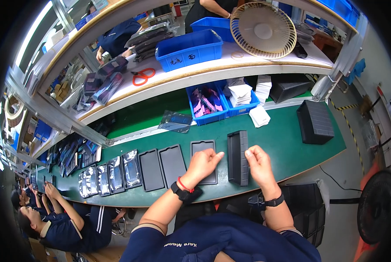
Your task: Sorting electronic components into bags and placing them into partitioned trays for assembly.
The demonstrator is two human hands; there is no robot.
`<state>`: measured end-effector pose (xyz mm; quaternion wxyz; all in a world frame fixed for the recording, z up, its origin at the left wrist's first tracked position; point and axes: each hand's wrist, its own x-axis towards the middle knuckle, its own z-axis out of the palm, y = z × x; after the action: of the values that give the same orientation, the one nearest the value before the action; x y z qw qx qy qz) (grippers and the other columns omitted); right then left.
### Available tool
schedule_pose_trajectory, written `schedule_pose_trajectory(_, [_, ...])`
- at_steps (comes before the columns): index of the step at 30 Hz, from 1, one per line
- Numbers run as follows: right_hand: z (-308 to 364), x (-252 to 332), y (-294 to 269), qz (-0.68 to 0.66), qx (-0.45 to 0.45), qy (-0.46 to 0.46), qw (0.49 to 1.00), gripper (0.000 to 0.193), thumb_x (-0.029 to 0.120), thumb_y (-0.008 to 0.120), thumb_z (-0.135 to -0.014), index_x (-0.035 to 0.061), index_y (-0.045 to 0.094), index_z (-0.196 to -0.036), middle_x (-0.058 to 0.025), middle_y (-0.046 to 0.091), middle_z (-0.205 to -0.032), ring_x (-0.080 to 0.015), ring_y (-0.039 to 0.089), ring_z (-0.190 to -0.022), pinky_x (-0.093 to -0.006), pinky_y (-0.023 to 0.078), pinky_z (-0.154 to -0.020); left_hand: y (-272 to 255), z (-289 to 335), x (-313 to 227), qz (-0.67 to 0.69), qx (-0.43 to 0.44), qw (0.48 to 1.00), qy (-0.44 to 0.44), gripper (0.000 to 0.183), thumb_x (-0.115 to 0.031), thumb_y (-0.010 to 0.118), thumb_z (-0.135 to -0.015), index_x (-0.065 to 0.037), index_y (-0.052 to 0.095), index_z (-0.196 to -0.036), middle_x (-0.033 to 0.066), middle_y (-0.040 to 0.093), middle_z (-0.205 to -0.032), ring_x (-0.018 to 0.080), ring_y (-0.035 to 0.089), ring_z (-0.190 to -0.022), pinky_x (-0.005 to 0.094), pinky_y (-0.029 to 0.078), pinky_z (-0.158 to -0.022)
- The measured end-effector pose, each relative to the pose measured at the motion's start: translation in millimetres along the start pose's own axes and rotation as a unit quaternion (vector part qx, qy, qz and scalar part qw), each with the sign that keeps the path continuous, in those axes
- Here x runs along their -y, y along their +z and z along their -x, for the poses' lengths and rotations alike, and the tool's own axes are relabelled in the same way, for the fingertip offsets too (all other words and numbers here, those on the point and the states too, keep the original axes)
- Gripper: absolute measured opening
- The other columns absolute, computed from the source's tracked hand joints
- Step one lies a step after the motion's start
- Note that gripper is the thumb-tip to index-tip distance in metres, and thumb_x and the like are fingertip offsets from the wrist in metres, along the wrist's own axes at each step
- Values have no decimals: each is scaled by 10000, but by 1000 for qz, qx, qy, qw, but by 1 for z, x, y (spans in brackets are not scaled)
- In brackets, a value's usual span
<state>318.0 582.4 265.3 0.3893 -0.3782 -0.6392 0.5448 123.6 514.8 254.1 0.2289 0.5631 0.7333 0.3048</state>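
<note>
A deep black stack of plastic trays [238,158] stands on the green table in front of me, its ribbed side toward the right. My right hand [258,162] pinches the right edge of this stack with thumb and fingers. Just left of it, my left hand [203,164] is closed, thumb toward the stack, and nothing shows between its fingers. Beneath my left hand lies a single black tray [203,145], partly hidden by it. Two more black trays, one at the left [151,170] and one nearer [172,160], lie flat in the same row.
Several trays with shiny silver bags [130,168] continue the row leftward. A black tray stack [314,122] stands far right. Blue bins [206,115] hold pink parts and white cards. Red scissors [143,76] and a fan cover [263,30] lie on the shelf. Co-workers sit at left.
</note>
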Motion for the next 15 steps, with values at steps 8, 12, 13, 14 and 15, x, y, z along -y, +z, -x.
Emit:
schedule_pose_trajectory(8, [-1,-12,-5,23,-74,-64,995,160,141,512,-931,34,500,-814,2,460,-680,-83,421,-648,-271,390,-572,37,-7,-45,317,-29,944,91,384,-243,559,-930,-73,410,-620,-54,412,-547,25,384,-515,224,321,-436])
schedule_pose_trajectory(12, [-7,-18,-60,-92,-101,52,989,167,152,510,-942,64,527,-802,60,446,-675,-24,379,-618,-208,351,-539,34,-18,-46,171,12,984,43,401,-276,598,-881,-11,458,-613,56,414,-497,113,374,-479,322,333,-450])
schedule_pose_trajectory(13, [-6,-18,-63,-90,-102,52,989,167,152,510,-942,64,527,-802,60,446,-675,-24,379,-618,-208,351,-539,40,-21,-42,173,13,984,44,401,-276,598,-881,-11,458,-613,56,414,-497,113,374,-479,322,333,-450])
schedule_pose_trajectory(14, [-4,-16,-63,-81,-88,53,991,157,149,509,-942,66,534,-810,60,451,-668,-25,389,-601,-205,355,-529,49,-26,-32,101,52,993,37,395,-305,599,-875,-10,497,-633,67,450,-506,133,414,-484,326,360,-469])
schedule_pose_trajectory(15, [-4,-13,-63,-73,-76,54,993,149,146,508,-941,68,540,-819,59,455,-661,-27,399,-583,-203,360,-520,50,-31,-35,29,93,995,32,395,-333,600,-869,-10,536,-652,78,486,-516,153,453,-490,330,387,-488])
